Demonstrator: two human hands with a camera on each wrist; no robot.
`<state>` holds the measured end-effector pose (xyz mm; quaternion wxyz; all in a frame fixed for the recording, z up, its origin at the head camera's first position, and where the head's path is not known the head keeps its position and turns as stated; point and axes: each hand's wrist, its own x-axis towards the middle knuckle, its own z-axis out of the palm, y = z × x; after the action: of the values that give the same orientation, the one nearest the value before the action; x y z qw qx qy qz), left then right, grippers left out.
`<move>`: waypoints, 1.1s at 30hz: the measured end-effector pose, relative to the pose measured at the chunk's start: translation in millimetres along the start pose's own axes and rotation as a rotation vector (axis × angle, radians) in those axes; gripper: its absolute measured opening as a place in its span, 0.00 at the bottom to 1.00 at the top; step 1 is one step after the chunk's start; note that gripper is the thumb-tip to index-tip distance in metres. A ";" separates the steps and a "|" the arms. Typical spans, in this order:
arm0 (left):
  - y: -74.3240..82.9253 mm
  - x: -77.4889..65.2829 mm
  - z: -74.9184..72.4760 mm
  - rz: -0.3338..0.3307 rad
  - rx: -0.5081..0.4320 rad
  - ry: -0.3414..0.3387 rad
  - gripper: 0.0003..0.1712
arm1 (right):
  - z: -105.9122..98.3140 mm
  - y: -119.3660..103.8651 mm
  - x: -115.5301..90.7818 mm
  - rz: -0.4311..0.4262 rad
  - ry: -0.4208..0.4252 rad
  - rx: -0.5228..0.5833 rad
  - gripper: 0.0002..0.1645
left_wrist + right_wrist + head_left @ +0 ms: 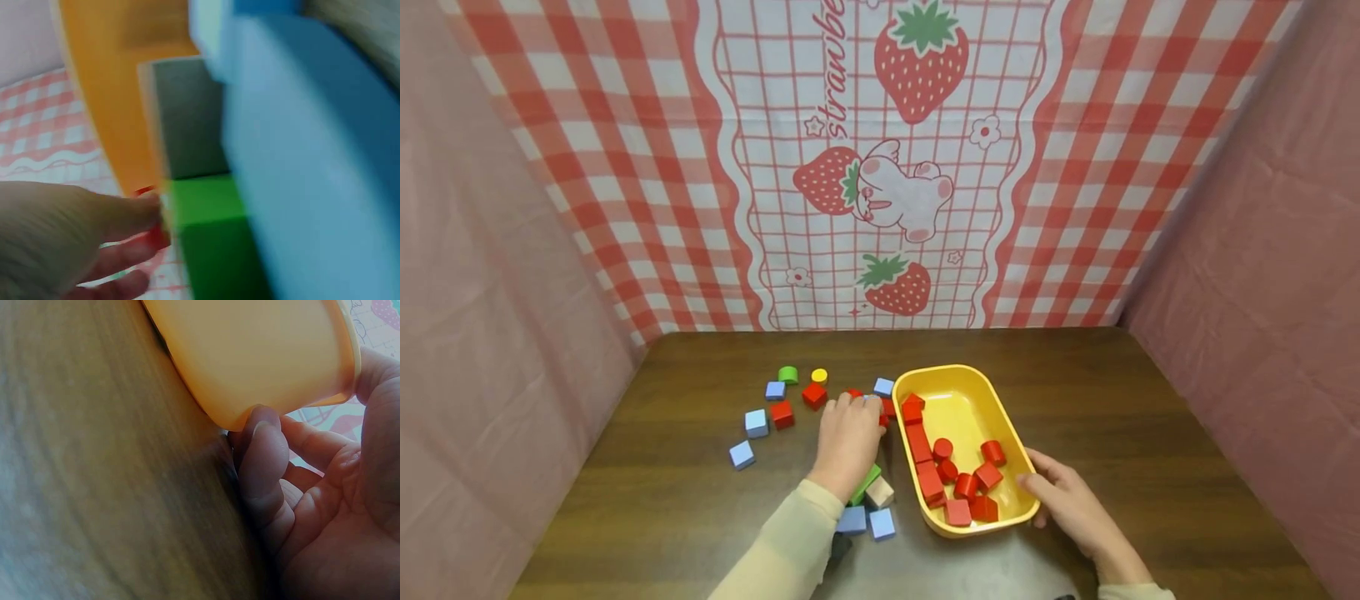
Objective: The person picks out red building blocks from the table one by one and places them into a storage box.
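A yellow plastic bin (957,414) sits right of the middle of the table, with several red blocks (929,483) of different shapes inside. My right hand (1070,504) grips its near right corner, thumb over the rim and fingers against the outer wall (269,356). Left of the bin, my left hand (847,440) reaches palm down over a small group of red and blue blocks. In the left wrist view, its thumb and fingers pinch a red block (159,236). The hand hides part of that group from the head view.
Blue blocks (756,423), red blocks (782,414), a green arch-like block (787,375) and a yellow cylinder (819,377) lie to the left. Near the left forearm are a green block (867,483), a beige block (880,492) and blue blocks (882,525). Cloth walls stand around the table.
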<state>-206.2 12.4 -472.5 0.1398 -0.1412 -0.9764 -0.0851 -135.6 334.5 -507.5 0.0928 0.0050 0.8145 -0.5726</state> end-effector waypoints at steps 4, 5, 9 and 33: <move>15.4 1.0 -14.7 -0.012 -0.150 0.082 0.15 | -1.5 -0.4 0.5 -0.002 0.007 -0.006 0.35; 20.4 0.1 -16.3 0.012 -0.190 0.077 0.15 | -1.6 -0.3 0.4 -0.002 0.005 -0.005 0.35; 39.1 -4.3 -16.0 0.102 -0.251 -0.036 0.16 | -1.5 0.2 0.6 0.004 0.001 -0.004 0.35; -1.0 17.7 11.0 0.002 -0.062 -0.010 0.13 | -0.6 0.2 0.0 0.005 0.012 -0.024 0.35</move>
<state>-225.5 18.2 -477.7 0.1307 -0.1468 -0.9738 -0.1145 -135.7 335.2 -507.5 0.0897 0.0094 0.8218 -0.5627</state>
